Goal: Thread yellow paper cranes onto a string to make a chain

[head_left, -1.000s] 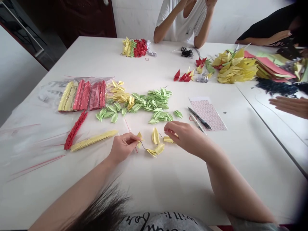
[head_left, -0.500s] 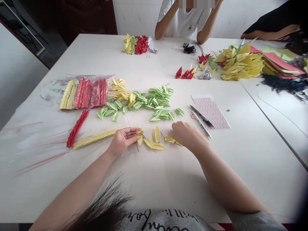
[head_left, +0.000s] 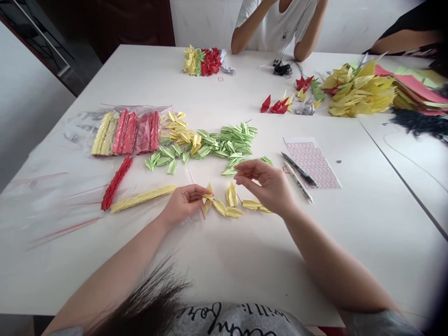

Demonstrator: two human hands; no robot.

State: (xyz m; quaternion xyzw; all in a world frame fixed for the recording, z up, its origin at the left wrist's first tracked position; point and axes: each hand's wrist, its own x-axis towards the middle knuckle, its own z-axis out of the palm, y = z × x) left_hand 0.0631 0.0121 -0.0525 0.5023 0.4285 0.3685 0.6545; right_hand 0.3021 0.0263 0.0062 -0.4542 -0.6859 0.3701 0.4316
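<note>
My left hand (head_left: 185, 203) pinches a yellow folded paper piece (head_left: 207, 198) between thumb and fingers. A dark thread links it with several more yellow folded pieces (head_left: 231, 195) lying on the table to its right. My right hand (head_left: 268, 184) is raised above the right end of this string, fingertips brought together near the front of the green folded paper pieces (head_left: 238, 140); whatever they may hold is too small to make out. Left of my left hand lies a long yellow stack of folded paper (head_left: 143, 198), with a red one (head_left: 117, 183) beside it.
Plastic-bagged yellow and red stacks (head_left: 126, 132) lie at the back left. To the right are a label sheet (head_left: 322, 163), a black pen (head_left: 299, 169) and a white pen (head_left: 298, 182). A person in a white shirt (head_left: 280, 28) sits opposite, near black thread (head_left: 282, 68) and a yellow paper pile (head_left: 364, 91).
My right hand has risen and moved back from the right end of the yellow string, its fingertips now pointing left. My left hand keeps its pinch on the yellow piece.
</note>
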